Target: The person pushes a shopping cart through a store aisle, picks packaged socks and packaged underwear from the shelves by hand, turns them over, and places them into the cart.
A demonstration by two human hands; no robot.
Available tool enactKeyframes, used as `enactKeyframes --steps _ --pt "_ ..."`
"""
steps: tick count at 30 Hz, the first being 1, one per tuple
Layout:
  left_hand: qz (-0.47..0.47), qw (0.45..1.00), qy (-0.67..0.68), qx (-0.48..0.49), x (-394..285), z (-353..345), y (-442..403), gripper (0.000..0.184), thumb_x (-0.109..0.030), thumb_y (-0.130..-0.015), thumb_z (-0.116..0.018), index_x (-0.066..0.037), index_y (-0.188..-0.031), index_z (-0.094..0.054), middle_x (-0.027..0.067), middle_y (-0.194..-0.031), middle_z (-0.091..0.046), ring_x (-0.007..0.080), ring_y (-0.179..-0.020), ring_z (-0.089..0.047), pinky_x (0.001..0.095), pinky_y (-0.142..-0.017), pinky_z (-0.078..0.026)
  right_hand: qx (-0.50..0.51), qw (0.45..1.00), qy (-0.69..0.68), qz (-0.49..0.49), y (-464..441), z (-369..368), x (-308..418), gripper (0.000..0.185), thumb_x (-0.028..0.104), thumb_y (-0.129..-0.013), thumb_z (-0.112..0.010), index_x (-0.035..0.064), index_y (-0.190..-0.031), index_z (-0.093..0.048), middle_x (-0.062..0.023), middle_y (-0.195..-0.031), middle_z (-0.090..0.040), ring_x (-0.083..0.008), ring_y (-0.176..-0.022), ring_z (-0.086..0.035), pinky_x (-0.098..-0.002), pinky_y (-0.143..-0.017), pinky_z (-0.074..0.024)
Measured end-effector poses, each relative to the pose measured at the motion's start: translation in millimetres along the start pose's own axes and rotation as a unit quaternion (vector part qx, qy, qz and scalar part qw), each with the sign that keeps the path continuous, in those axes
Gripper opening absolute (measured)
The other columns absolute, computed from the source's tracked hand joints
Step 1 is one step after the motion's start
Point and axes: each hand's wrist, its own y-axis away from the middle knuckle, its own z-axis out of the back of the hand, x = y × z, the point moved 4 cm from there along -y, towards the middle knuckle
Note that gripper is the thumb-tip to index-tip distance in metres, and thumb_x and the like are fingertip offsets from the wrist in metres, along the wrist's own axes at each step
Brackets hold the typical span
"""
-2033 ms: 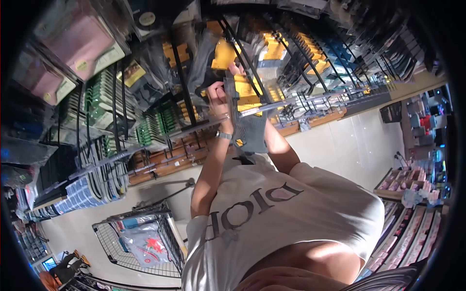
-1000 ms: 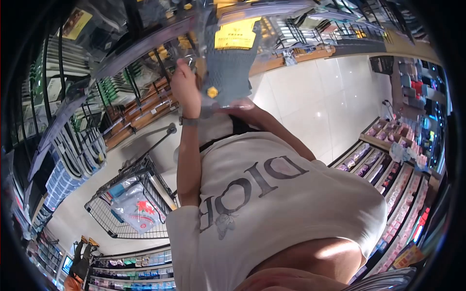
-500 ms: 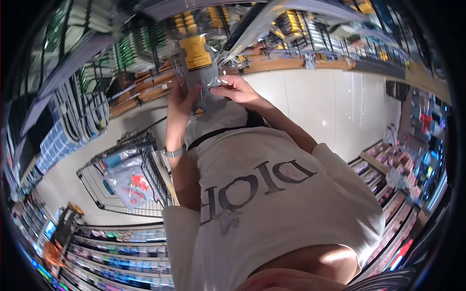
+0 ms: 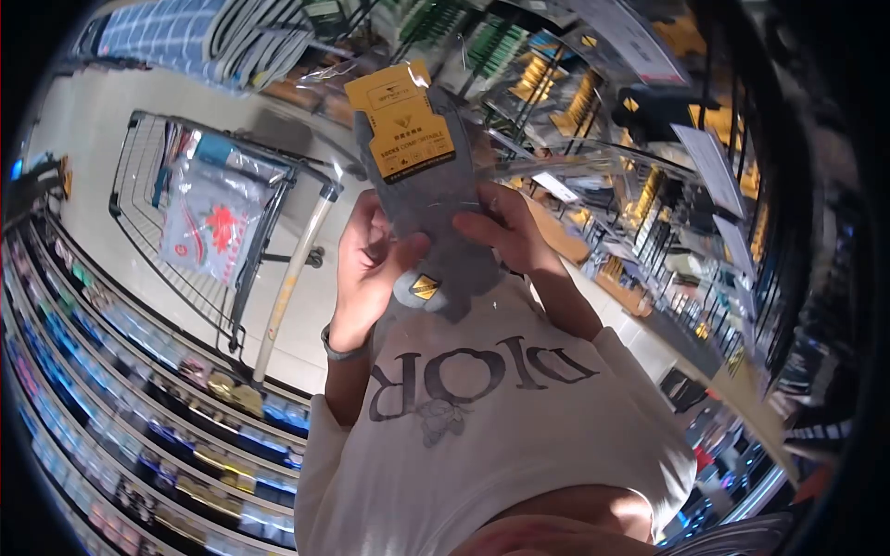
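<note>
Above pale shop flooring (image 4: 93,120), left fingers (image 4: 409,251) and right fingers (image 4: 479,228) grip bagged grey socks (image 4: 434,202).

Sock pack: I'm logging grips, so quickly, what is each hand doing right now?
Left hand: closed on the sock pack, thumb across its front.
Right hand: closed on the opposite edge, thumb also on the front.

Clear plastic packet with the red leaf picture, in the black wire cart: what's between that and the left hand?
The head view shows the cart's black rim, a long pale bar and pale floor between the packet and left hand.
</note>
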Motion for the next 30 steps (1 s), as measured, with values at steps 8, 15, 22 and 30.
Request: enactKeyframes --steps 8,15,22,30 --pt "-0.097 0.905 0.044 -0.412 -4.3 143.6 41.9 0.059 -0.012 -0.095 -0.069 0.001 -0.146 -0.042 0.0138 -0.135 -0.060 0.0218 -0.121 -0.058 0.0375 -0.105 -0.046 0.155 0.986 0.036 -0.057 -36.0 -53.9 -26.6 0.027 0.019 -0.103 -0.060 0.0047 -0.127 -0.059 0.0007 -0.093 -0.061 -0.0072 -0.084 -0.056 -0.0251 -0.077 -0.0470" --pt "-0.141 0.849 0.037 -0.508 -4.1 364.1 64.2 0.046 -0.014 -0.095 -0.063 0.002 -0.135 -0.046 0.0206 -0.138 -0.050 0.0295 -0.122 -0.056 0.0423 -0.103 -0.048 0.273 0.923 0.246 -0.113 -24.9 -67.3 -49.7 0.025 0.020 -0.103 -0.058 0.0077 -0.126 -0.060 -0.0035 -0.085 -0.063 -0.0122 -0.073 -0.058 -0.0276 -0.069 -0.0458" --pt "-0.113 0.550 -0.383 -0.733 22.0 289.2 78.9 0.059 -0.011 -0.088 -0.065 0.012 -0.133 -0.035 0.0278 -0.128 -0.040 0.0352 -0.109 -0.049 0.0479 -0.097 -0.048 0.240 0.925 0.267 -0.122 -20.5 -53.5 -59.1 0.023 0.020 -0.103 -0.057 0.0072 -0.122 -0.062 -0.0077 -0.082 -0.065 -0.0155 -0.074 -0.060 -0.0308 -0.071 -0.0482" --pt "-0.107 0.730 -0.489 -0.465 51.3 197.2 63.5 0.025 -0.001 -0.093 -0.053 0.003 -0.116 -0.061 0.0166 -0.114 -0.060 0.0299 -0.104 -0.058 0.0378 -0.082 -0.052 0.179 0.950 0.203 -0.154 3.3 -30.5 -79.0 0.021 0.018 -0.104 -0.054 0.0055 -0.118 -0.063 -0.0056 -0.083 -0.065 -0.0123 -0.076 -0.061 -0.0296 -0.071 -0.0482"
